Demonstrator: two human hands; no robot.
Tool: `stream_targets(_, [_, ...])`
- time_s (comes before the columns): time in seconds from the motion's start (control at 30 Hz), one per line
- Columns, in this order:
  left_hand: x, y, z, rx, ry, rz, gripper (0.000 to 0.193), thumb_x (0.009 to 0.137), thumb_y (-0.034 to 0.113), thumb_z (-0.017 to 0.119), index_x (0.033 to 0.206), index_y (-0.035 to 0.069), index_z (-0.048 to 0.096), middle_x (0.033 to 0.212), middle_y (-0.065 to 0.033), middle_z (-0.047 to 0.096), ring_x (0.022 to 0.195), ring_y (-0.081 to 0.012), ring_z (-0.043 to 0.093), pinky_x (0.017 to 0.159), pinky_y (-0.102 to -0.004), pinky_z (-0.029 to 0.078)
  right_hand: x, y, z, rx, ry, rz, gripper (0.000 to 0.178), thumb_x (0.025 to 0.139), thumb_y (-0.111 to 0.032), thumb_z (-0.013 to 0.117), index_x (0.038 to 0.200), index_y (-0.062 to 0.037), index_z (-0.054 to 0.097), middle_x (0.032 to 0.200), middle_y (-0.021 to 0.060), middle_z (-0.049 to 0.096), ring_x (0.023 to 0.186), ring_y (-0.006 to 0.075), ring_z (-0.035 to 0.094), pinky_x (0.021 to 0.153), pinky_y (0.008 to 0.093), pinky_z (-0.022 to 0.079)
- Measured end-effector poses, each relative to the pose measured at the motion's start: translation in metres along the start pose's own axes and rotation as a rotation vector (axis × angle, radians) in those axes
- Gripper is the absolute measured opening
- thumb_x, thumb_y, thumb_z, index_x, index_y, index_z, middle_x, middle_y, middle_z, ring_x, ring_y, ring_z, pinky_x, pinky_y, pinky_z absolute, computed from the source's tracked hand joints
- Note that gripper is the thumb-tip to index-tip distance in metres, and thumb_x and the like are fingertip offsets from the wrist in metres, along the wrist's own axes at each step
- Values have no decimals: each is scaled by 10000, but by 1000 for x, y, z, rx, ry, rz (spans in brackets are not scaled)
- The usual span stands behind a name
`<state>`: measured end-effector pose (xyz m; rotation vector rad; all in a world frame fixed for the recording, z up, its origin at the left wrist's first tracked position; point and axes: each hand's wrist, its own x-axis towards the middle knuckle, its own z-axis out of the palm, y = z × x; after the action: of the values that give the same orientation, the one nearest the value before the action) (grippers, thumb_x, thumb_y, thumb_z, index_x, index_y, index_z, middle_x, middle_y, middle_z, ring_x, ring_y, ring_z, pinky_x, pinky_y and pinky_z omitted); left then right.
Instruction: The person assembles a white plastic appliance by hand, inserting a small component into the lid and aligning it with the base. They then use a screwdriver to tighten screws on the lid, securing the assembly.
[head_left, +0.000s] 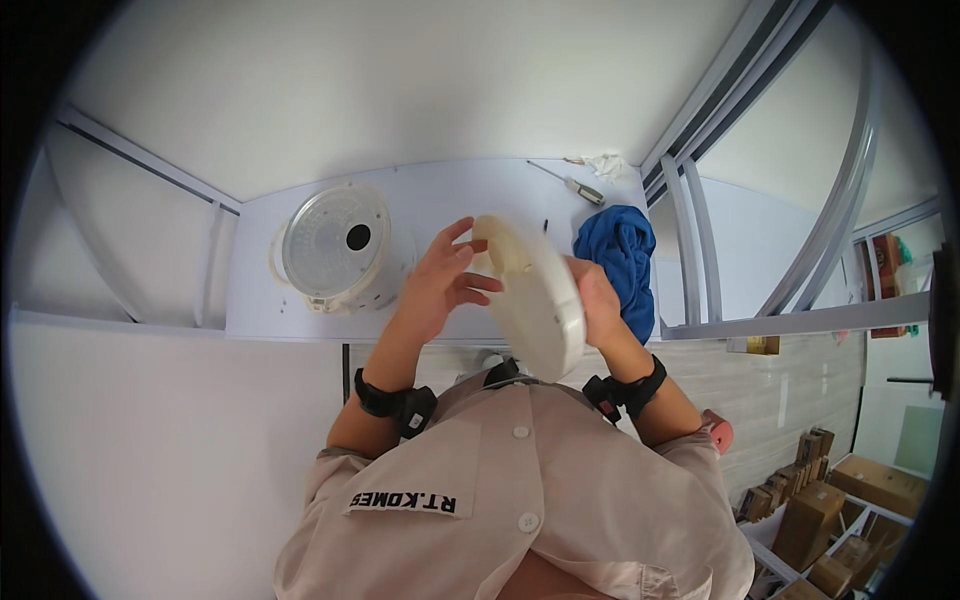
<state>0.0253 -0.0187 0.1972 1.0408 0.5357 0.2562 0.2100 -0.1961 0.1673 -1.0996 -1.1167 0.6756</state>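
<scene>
Tilted up on its edge in front of my chest is a round, off-white plastic cover [548, 300]. My right hand [597, 303] grips it from the right, with the fingers partly hidden behind it. On the other side, my left hand [443, 277] has its fingers spread, and their tips are at the cover's hollow inner face. Whether those tips touch it I cannot tell. To the left on the table stands a round white appliance body [385, 270], like a rice cooker, with a greyish disc-shaped top [325, 248] that has a black circle on it.
A bunched blue cloth [622, 262] lies at the table's right end. Behind it are a screwdriver [572, 184], a small dark piece [545, 226] and crumpled white tissue [604, 166]. Grey frame bars [690, 240] border the white table [450, 185]. Cardboard boxes [808, 520] stand at lower right.
</scene>
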Motion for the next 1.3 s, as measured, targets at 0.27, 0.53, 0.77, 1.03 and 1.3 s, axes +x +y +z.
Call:
stream_targets(0.27, [1, -33, -8, 1037, 249, 401, 1097, 806, 412, 940, 1699, 125, 372, 1610, -202, 368, 1341, -311, 477, 1111, -446, 458, -53, 101, -32, 1226, 236, 363, 564, 1141, -512, 498, 1459, -69, 640, 1429, 157, 704, 1238, 326, 707, 1077, 430, 581])
stream_targets(0.53, [-16, -23, 10, 921, -31, 392, 1399, 684, 455, 1014, 1725, 10, 192, 1712, -266, 266, 1609, -437, 273, 1292, -540, 316, -72, 59, 3, 415, 147, 287, 577, 1175, -296, 486, 1696, -94, 341, 1680, 135, 471, 1491, 265, 515, 1201, 429, 497])
stream_targets(0.77, [-14, -18, 6, 983, -50, 299, 1404, 695, 442, 1015, 1705, -45, 169, 1599, -289, 444, 1514, -431, 440, 1249, -498, 397, -79, 80, 3, 551, 145, 337, 585, 1165, -331, 477, 1691, -97, 369, 1686, 156, 468, 1495, 315, 516, 1211, 490, 481])
stream_targets(1.03, [-17, -18, -4, 925, -52, 252, 1475, 682, 436, 1025, 1726, -44, 99, 1652, -293, 387, 1565, -417, 382, 1285, -506, 337, -56, 52, 15, 451, 184, 442, 658, 1131, -505, 361, 1649, -112, 465, 1662, 199, 500, 1483, 433, 521, 1217, 583, 450])
stream_targets(1.3, [-20, -15, -6, 877, -43, 206, 1528, 659, 456, 1035, 1732, -39, 66, 1675, -293, 361, 1587, -416, 354, 1307, -505, 298, -54, 54, 16, 573, 206, 501, 644, 1124, -466, 370, 1648, -102, 464, 1654, 202, 508, 1469, 430, 537, 1212, 567, 460])
